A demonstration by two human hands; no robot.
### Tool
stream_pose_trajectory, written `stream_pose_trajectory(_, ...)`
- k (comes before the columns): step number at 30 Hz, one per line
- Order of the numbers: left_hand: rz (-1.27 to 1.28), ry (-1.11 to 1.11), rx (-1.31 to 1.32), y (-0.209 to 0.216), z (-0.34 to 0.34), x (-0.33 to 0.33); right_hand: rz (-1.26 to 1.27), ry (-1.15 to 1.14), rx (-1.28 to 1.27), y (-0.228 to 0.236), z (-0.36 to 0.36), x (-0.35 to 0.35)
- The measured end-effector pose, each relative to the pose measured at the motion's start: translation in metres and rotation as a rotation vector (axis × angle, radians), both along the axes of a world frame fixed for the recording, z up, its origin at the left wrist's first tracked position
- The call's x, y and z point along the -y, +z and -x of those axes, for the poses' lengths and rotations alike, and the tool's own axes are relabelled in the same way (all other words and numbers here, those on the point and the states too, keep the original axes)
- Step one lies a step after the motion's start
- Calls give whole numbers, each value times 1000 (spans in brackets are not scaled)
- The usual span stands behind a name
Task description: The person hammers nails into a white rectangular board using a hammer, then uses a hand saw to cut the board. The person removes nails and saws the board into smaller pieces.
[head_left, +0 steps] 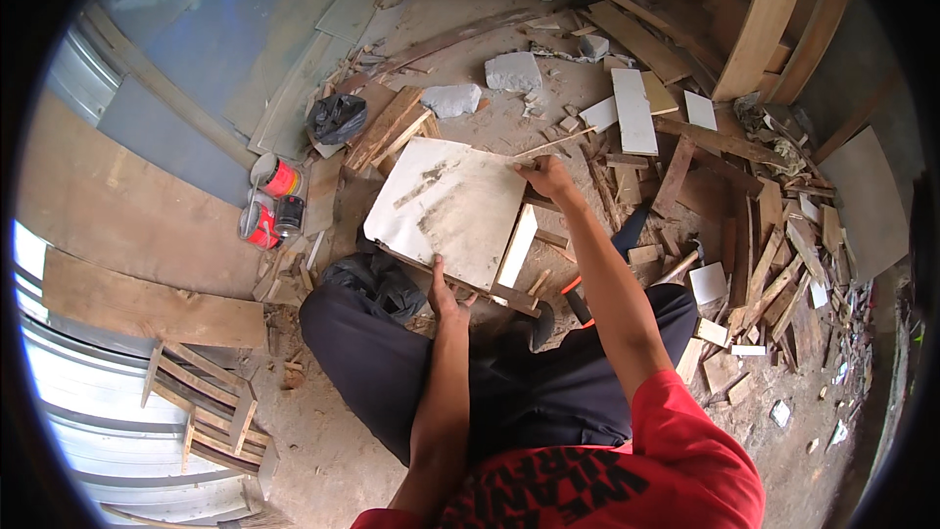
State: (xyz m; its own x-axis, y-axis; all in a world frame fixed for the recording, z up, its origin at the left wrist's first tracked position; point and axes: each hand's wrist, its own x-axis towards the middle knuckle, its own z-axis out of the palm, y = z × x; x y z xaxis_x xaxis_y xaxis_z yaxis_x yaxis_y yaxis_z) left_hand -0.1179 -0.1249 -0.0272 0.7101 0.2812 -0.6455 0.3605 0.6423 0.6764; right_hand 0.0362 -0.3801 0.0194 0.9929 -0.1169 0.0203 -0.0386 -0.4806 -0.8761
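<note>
The white-faced panel point(455, 211) was above the ground just beyond the person's knees, tilted somewhat, with wooden strips point(514, 299) showing under its near right edge; whether they were fixed to it could not be told. The left hand point(450, 302) was closed on the near edge, thumb over the top face and fingers beneath, while the right hand point(544, 179) gripped the far right corner. The panel looked stiff and flat, probably moderate in weight, more awkward for its breadth than truly heavy. Its stained, dusty face was likely a little slick under a thumb, and its worn edges could well have chipped or splintered, so a hold on opposite edges, with fingers underneath, seemed sounder than a pinch at one corner. Just to its left, near the left knee, lay a black plastic bag point(380, 282), soft and crumpled. Beyond the far left corner stood a wooden block point(390, 125), and farther left were the red-labelled cans point(279, 178). Right of the panel, an orange-and-black handle point(576, 300) lay near the right forearm, and well beyond it spread a heap of scrap wood point(769, 274).
</note>
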Motion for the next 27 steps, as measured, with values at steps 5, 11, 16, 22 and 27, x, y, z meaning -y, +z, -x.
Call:
stream_pose_trajectory(5, 15, -281, 119, -1, -59, 7, -247, -297, -49, -4, 49, 58)
stream_pose_trajectory(11, -248, -549, 83, 15, -128, -7, -498, -382, -166, -40, 72, 62)
stream_pose_trajectory(16, -965, -500, 151, -6, -159, -1, -599, -275, -217, -81, 48, 81)
stream_pose_trajectory(22, -1304, -695, 954, 40, -134, 82, -665, -155, -400, -27, 68, 77)
stream_pose_trajectory(27, -1976, -890, 763, 11, -99, 124, -794, -256, -380, -37, 70, 68)
